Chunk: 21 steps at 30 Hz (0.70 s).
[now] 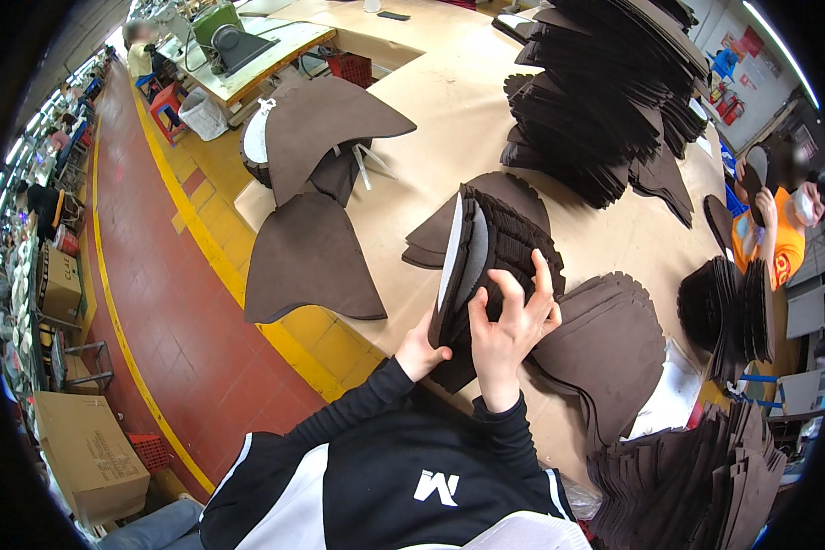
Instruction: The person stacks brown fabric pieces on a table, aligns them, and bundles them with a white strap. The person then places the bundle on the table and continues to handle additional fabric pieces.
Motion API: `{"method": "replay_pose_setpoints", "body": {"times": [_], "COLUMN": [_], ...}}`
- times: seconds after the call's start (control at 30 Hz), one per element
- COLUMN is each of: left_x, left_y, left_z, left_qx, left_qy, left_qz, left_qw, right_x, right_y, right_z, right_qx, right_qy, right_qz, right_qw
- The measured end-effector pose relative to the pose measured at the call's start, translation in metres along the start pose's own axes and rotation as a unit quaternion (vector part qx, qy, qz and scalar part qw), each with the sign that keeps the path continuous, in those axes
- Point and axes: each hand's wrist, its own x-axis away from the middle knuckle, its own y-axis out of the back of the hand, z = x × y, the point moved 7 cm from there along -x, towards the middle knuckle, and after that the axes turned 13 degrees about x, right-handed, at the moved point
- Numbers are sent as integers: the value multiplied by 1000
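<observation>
A stack of dark brown foam pieces (513, 240) stands tilted in front of me, with a white piece and a grey one along its left side. Around its lower left edge my left hand (420, 351) is closed; the stack hides some of its fingers. My right hand (513, 335) rests against the stack's near right side, fingers spread and slightly bent over the layered edges. Flat brown pieces (431, 236) lie just behind it. A fanned pile of curved brown pieces (614, 344) lies right of my right hand.
Tall brown stacks (596, 101) fill the table's (449, 82) far right. Loose brown panels (312, 261) overhang its left edge. More piles (687, 486) stand at the near right. A person in orange (775, 229) works at the right. A sewing machine (225, 41) stands at the far left.
</observation>
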Motion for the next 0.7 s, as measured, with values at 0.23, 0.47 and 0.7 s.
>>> {"method": "replay_pose_setpoints", "body": {"times": [0.23, 0.47, 0.7], "left_x": [1, 0, 0], "left_y": [0, -5, -4], "left_z": [0, 0, -2], "left_qx": [50, 113, 83], "left_qy": [7, 13, 1], "left_qz": [22, 33, 19], "left_qw": [998, 993, 996], "right_x": [-1, -3, -2], "right_y": [-1, 1, 0], "right_z": [3, 5, 4], "right_qx": [7, -8, -13], "right_qy": [40, 45, 25], "right_qz": [20, 36, 65], "right_qw": [999, 998, 998]}}
